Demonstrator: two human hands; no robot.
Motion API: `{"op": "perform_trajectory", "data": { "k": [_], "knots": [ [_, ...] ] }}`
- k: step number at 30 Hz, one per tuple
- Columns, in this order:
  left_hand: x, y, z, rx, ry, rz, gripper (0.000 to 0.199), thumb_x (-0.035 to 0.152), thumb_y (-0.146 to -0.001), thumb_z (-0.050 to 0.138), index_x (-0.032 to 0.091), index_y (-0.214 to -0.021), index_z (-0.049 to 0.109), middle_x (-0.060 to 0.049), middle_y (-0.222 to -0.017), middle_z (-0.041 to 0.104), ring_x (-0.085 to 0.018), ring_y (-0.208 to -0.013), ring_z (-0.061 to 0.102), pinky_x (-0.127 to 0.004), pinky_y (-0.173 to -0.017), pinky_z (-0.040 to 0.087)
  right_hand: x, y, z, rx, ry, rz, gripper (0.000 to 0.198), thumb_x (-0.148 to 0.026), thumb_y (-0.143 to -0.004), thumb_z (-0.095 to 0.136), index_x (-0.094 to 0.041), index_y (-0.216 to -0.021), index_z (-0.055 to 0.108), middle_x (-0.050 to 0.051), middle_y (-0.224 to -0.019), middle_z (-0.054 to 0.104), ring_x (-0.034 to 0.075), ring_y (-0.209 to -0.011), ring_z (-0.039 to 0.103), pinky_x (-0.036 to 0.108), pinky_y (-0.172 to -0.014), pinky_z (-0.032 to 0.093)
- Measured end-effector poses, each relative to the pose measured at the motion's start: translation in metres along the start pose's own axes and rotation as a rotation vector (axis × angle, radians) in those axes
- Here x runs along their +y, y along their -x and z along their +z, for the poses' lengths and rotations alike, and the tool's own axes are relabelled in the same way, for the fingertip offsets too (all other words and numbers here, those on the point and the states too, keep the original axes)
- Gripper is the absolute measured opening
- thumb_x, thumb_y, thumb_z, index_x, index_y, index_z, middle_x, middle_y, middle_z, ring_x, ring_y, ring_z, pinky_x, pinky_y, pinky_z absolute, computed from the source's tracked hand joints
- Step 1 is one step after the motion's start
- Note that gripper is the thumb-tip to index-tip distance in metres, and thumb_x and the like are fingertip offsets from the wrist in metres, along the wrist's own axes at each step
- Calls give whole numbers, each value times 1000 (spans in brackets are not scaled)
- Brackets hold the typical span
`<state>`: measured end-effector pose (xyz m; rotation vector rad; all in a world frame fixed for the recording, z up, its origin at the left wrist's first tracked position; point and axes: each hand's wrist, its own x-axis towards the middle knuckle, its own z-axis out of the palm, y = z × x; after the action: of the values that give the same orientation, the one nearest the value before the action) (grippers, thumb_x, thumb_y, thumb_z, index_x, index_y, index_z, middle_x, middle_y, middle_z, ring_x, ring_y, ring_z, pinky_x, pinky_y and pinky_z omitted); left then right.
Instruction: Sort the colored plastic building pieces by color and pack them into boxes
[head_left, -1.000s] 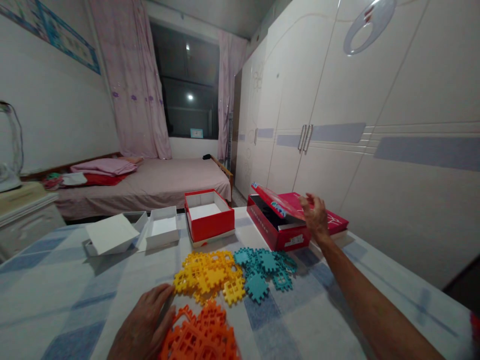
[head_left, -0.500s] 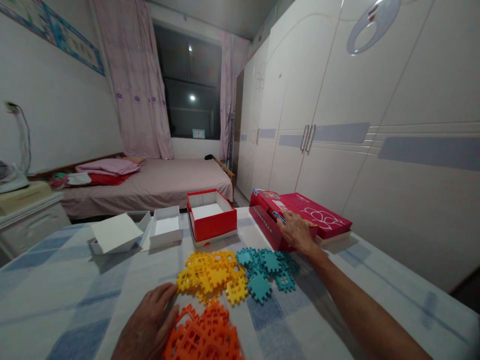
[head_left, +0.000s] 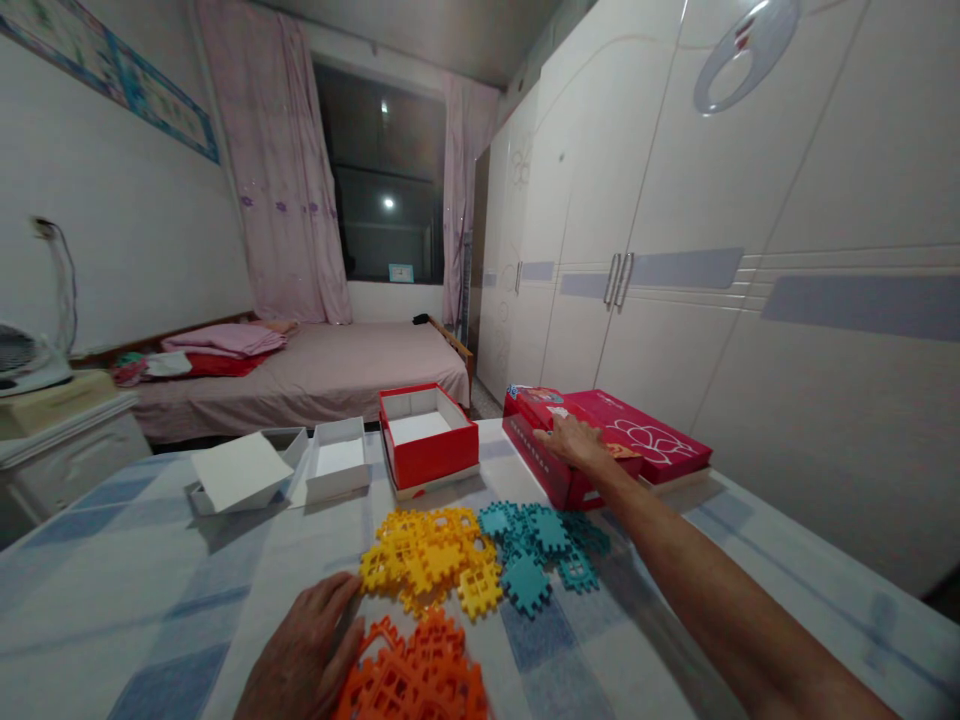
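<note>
Head view: yellow pieces (head_left: 429, 560), teal pieces (head_left: 547, 530) and orange pieces (head_left: 424, 672) already sorted by colour on worktop (head_left: 90, 590); right hand (head_left: 574, 441) spread upon closed box (head_left: 551, 482); left hand (head_left: 311, 640), thumb apart, by orange pieces; middle red box (head_left: 436, 457) open.

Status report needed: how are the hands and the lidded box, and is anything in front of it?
Right hand on lidded box, lid down. Left hand beside orange pieces. Teal pieces in front of box.

Pink curtains (head_left: 281, 150) flank a dark window (head_left: 390, 225) beyond the bed (head_left: 367, 355), near a white wardrobe (head_left: 660, 180).
</note>
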<state>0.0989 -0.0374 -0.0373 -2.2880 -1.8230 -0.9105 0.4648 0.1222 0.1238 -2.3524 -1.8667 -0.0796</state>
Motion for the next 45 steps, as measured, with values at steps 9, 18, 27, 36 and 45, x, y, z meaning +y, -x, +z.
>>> {"op": "perform_trajectory", "data": {
  "k": [9,18,27,36,45],
  "knots": [
    [-2,1,-1,4,-10,43,35,38,-86,46,22,-111,65,-6,-114,68,-21,-105,64,-35,-92,54,-14,-30,9,9,-17,82,46,-42,-89,40,-13,-119,61,24,-118,60,37,-105,59,54,-77,46],
    [4,1,-1,-18,-21,4,38,38,-87,43,20,-114,64,-8,-115,66,-22,-107,62,-39,-94,53,-7,-23,35,116,-54,-87,50,-53,-93,31,-26,-129,53,15,-133,52,32,-124,44,53,-95,37],
    [8,-1,-5,-15,23,-1,34,33,-85,45,22,-111,65,-7,-112,67,-22,-105,63,-38,-92,54,-92,29,38,166,-453,-739,48,-22,-85,50,-17,-133,47,11,-138,45,19,-115,54,31,-97,42],
    [5,-4,-3,-18,19,45,32,28,-85,48,20,-111,65,-8,-113,67,-23,-105,62,-38,-91,53,-163,40,50,47,-493,-609,50,-47,-80,60,-16,-119,55,14,-121,54,25,-102,61,37,-86,47],
    [17,-6,-10,-60,57,-20,34,27,-85,46,17,-113,64,-11,-115,65,-22,-109,60,-38,-96,50,-143,57,14,317,-573,-376,46,-61,-80,52,-19,-97,56,9,-105,55,21,-89,60,32,-74,47]
  ]
}}
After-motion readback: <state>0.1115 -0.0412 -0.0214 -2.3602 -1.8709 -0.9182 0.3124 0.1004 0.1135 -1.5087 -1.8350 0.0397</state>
